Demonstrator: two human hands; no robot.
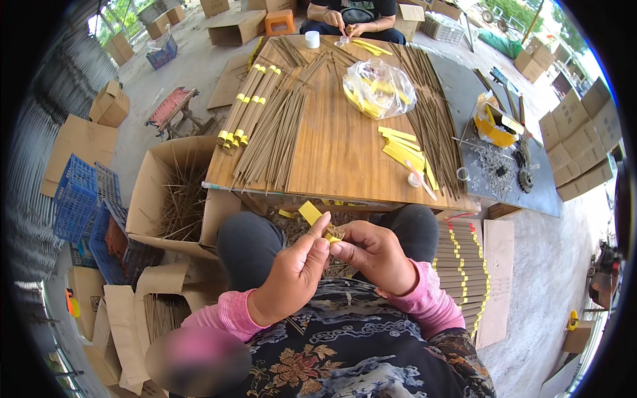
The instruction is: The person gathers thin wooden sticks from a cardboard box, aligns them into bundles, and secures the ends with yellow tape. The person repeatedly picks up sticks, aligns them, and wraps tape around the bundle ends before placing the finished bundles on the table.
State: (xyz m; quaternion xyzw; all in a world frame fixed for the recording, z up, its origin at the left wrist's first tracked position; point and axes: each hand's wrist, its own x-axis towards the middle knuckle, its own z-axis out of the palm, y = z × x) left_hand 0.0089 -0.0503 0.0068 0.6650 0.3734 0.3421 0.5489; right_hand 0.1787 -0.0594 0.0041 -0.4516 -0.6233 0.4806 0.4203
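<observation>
Over my lap, just off the table's near edge, my two hands meet at a bundle of incense sticks (334, 233), seen almost end-on. Part of a yellow paper strip (310, 212) sticks out from it toward the upper left, and more yellow paper shows at its lower side. My left hand (295, 268) presses the strip and the bundle between thumb and a straight index finger. My right hand (375, 251) is closed around the bundle's other side, thumb at the yellow paper. The rest of the bundle is hidden by my hands.
The wooden table (325, 142) bears loose brown sticks (272, 136), finished yellow-banded bundles (249, 103), yellow strips (405, 149), a small paste cup (416, 179) and a plastic bag (378, 89). A box of sticks (176, 192) stands left. Across the table sits another person (352, 20).
</observation>
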